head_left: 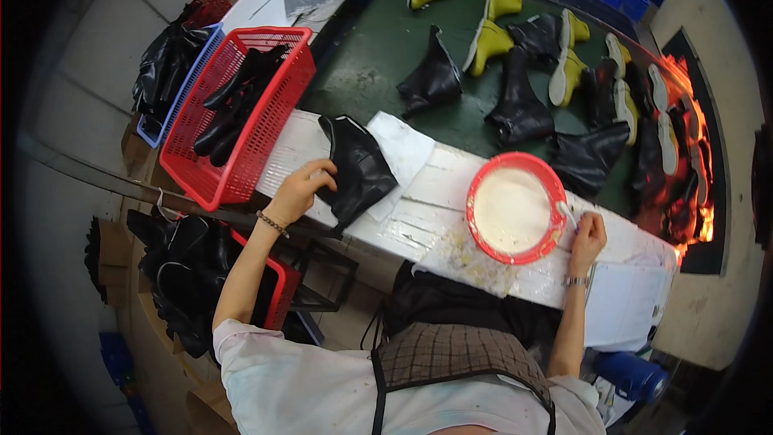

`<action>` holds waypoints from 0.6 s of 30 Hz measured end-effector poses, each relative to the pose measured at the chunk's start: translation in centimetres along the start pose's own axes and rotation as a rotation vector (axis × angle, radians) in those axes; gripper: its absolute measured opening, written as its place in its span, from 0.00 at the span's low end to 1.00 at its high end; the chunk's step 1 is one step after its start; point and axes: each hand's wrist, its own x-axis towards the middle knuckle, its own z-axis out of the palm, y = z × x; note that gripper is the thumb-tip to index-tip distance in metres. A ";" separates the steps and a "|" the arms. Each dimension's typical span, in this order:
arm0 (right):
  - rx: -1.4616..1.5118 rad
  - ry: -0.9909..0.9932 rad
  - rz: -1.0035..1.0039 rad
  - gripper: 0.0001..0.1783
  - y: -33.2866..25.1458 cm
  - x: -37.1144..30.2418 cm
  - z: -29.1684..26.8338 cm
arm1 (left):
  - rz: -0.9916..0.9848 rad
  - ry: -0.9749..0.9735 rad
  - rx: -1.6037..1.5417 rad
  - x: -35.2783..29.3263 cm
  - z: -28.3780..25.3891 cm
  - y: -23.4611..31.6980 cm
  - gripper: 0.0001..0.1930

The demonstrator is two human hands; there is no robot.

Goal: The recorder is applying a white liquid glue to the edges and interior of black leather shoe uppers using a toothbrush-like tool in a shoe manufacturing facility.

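My left hand [299, 193] pinches the edge of a black leather boot upper [361, 167], which lies on the white work ledge in front of me, partly over a white sheet [400, 153]. Beside the red bowl [555, 238], my right hand [590, 238] is closed on the white handle of a brush [567, 213]. The handle reaches over the bowl's right rim, and the brush's other end is hard to make out. Creamy white liquid [509, 208] fills much of the bowl.
Beyond the ledge, a dark green conveyor belt [354, 56] carries black boot uppers [519, 101] and yellow-green shoe forms [489, 42] toward a glowing heater opening [699, 169] at right. On the left stand a red basket [181, 157] of black uppers and a lower pile of black uppers [189, 274].
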 end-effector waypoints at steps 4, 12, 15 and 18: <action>-0.039 -0.200 0.089 0.12 -3.0 0.1 -2.6 | -0.153 -0.138 -0.159 -1.4 1.0 -1.8 0.19; -0.557 -0.267 -0.238 0.12 -14.9 -1.4 -0.9 | -0.926 0.321 0.157 5.2 6.5 -2.4 0.51; -0.687 -0.354 -0.340 0.10 -15.0 -1.4 -0.2 | -0.910 0.248 0.139 6.2 6.4 -4.2 0.42; -0.915 -0.422 -0.455 0.07 -14.9 -1.6 0.2 | -0.819 0.287 -0.227 6.6 4.8 -2.3 0.28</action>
